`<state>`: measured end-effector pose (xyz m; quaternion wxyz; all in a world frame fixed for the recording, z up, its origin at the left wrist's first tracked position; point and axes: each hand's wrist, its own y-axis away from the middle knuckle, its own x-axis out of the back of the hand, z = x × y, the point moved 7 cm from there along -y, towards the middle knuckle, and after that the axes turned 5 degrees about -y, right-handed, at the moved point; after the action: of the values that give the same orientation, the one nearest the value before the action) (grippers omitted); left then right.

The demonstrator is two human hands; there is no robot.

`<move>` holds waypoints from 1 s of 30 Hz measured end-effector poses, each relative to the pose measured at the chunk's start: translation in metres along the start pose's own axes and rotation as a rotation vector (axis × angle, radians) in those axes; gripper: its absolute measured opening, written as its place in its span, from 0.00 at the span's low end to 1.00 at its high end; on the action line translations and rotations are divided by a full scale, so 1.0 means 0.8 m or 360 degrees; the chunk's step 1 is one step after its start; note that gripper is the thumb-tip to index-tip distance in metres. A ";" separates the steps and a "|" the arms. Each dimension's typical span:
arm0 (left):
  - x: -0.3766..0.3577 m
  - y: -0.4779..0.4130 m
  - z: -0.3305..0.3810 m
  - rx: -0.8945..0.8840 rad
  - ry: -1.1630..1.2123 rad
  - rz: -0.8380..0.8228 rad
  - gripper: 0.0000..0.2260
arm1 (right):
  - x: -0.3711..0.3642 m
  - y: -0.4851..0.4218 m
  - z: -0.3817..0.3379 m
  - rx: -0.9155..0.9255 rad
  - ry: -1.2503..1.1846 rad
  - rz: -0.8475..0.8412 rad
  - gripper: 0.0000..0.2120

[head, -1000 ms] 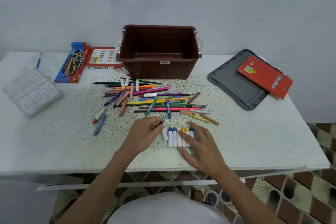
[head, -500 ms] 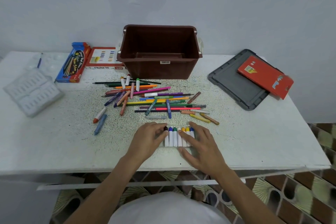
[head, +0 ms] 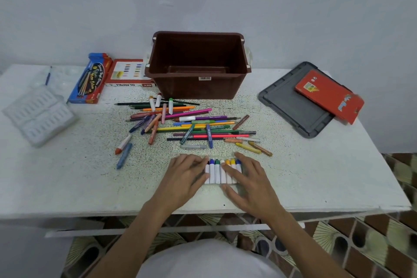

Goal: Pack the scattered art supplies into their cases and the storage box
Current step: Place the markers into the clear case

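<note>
Both hands lay flat on a row of markers at the table's near edge.

Left hand [head: 184, 175] and right hand [head: 249, 179] rested fingers spread, palms down, at either end of the row of white-barrelled markers [head: 217, 170] lying side by side in a clear case, gripping nothing. Behind them a loose pile of pencils and crayons [head: 191, 125] covered the white table [head: 316, 176]. The brown storage box [head: 198, 67] stood open at the back, grey lid [head: 293, 106] to its right with a red case [head: 329, 95] lying on it. Blue pencil box [head: 90, 81] and white plastic tray [head: 40, 115] sat far left.
</note>
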<state>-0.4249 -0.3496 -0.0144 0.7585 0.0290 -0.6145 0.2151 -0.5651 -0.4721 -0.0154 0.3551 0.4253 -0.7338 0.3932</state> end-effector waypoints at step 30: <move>0.035 -0.113 -0.135 0.0615 -0.0064 0.0251 0.12 | -0.002 0.000 0.002 0.0009 -0.0056 0.0018 0.24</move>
<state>-0.2889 -0.3899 0.0055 0.7071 0.1300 -0.5772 0.3871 -0.5648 -0.4726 -0.0174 0.3387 0.4291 -0.7412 0.3897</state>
